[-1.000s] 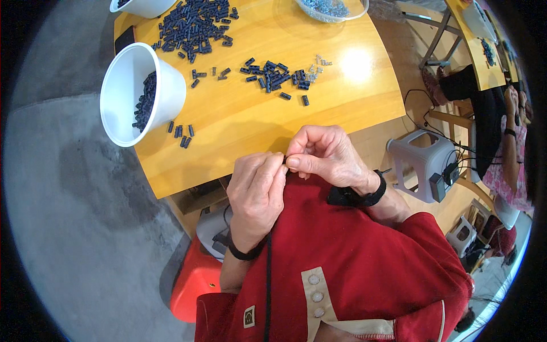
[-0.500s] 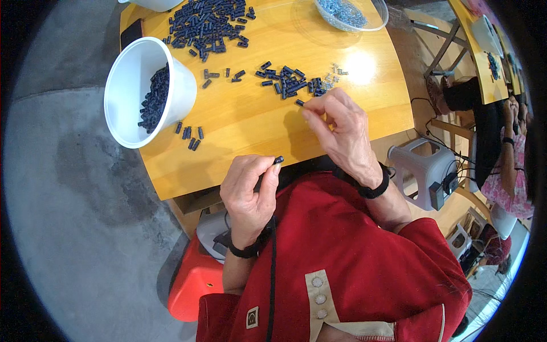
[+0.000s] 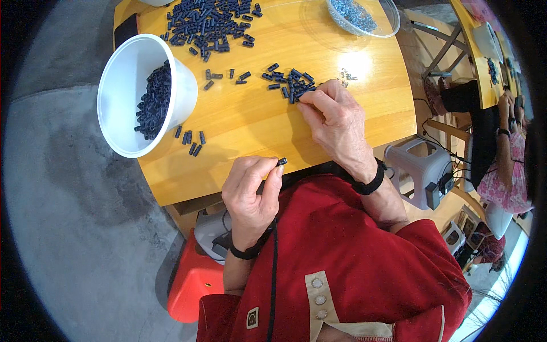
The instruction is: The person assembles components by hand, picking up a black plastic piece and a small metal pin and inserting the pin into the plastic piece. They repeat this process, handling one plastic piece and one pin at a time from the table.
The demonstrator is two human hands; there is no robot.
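My left hand [image 3: 250, 196], near the table's front edge, pinches a small black cylindrical plastic piece [image 3: 281, 162] between thumb and fingertips. One end of the piece sticks out past the fingers. Higher up and to the right, my right hand [image 3: 339, 128] is over the table, its thumb and forefinger pressed together at the near edge of a small heap of similar black pieces [image 3: 293, 81]. Whatever lies between those fingertips is hidden. Beyond the right hand's knuckles, a few tiny clear bits [image 3: 346, 76] lie on the wood, partly covered by the hand.
A white tub [image 3: 185, 94] with black pieces inside leans at the table's left. Several loose pieces [image 3: 192, 149] lie beside it. A large black pile [image 3: 208, 25] is at the back, with a clear bowl [image 3: 393, 25] of small clear parts to its right. A grey stool [image 3: 413, 171] stands right.
My right hand has shifted up to the small heap's edge, and its fingertips now overlap the pieces there. My left hand keeps its pinch. The whole view has shifted slightly.
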